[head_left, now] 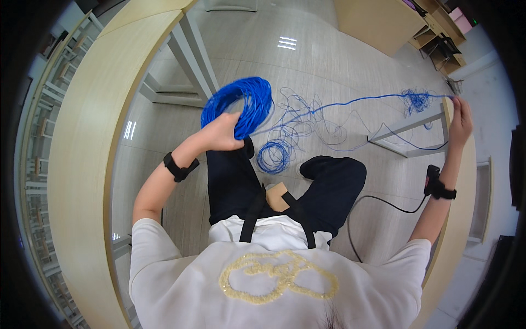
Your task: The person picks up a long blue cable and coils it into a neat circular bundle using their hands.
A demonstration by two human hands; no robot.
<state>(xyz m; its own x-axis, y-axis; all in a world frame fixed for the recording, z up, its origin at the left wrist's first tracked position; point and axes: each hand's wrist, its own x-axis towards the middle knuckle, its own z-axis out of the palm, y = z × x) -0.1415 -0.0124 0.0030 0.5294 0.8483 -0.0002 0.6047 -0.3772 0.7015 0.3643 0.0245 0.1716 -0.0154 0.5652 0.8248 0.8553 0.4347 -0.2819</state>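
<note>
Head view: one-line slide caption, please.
Left hand gripping a blue cable coil, right hand holding a blue strand out to the side, loose blue loops on the tiled floor.

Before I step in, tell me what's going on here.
The person's left hand grips a thick coil of blue cable, while the right hand, out to the side, pinches a blue strand. The strand stretches across toward the coil. A smaller blue coil lies on the floor near the feet; farther right is a loose blue tangle.
</note>
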